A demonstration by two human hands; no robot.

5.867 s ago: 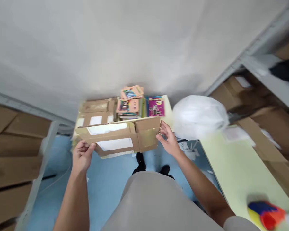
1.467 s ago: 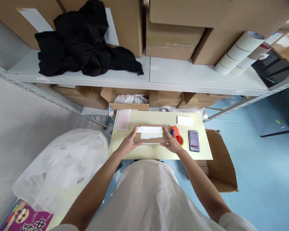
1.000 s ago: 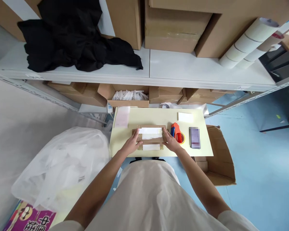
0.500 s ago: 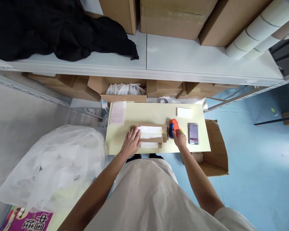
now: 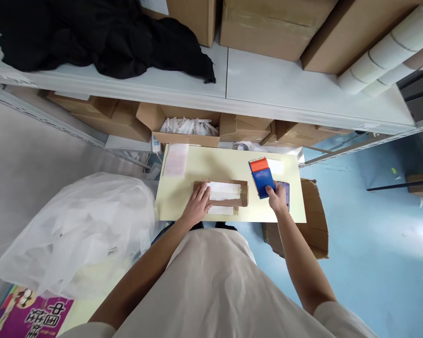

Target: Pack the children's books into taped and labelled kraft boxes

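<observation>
My left hand (image 5: 197,203) lies with its fingers stretched over the left end of a narrow cardboard box (image 5: 244,193). A white paper piece (image 5: 225,190) covers much of the box's top, with a strip of tape near its right end. Beneath the near side, another white-topped piece (image 5: 221,210) sticks out. My right hand (image 5: 278,199) is closed around a blue and orange tape dispenser (image 5: 262,180), raised over the table to the right of the box. The dispenser's broad blue side faces up; my palm hides part of it.
On the pale yellow table (image 5: 211,159) lie a pinkish sheet (image 5: 176,159), a white card stack (image 5: 275,166) and a phone (image 5: 286,193). Behind stands a shelf (image 5: 268,84) with cartons. A clear bag (image 5: 81,230) sits left, an open carton (image 5: 312,230) right.
My right hand has lifted the tape dispenser away from the box's right end, moving right and turning it. My left hand stays on the box. The view has shifted slightly.
</observation>
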